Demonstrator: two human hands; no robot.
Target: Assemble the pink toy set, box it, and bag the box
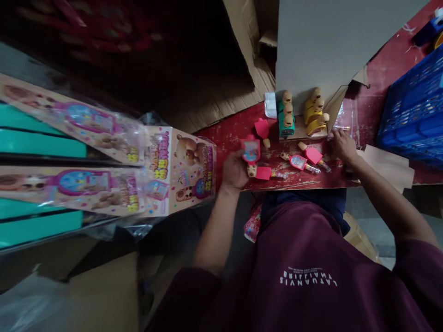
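Observation:
My left hand [235, 169] is closed around a pink toy [251, 150] with a printed blue panel, at the left of the red table. Beside its fingers, another pink toy [263, 173] with a brown bear head and a clear tube lies on the wood. My right hand [344, 146] has its fingers drawn together near clear plastic tubes [342, 127]; what they pinch is hidden. Between the hands lie a blue-panelled pink toy [298, 162] and a plain pink one [313, 155], both with clear tubes. A pink piece [262, 128] lies farther back.
Bear-headed figures stand in a green holder [286, 124] and a yellow holder [315, 121] by a grey carton [311, 46]. Packaged display boxes [192, 168] fill the left. A large open carton [221, 103] is behind them. A blue crate [411, 106] stands right, near flat cardboard [387, 167].

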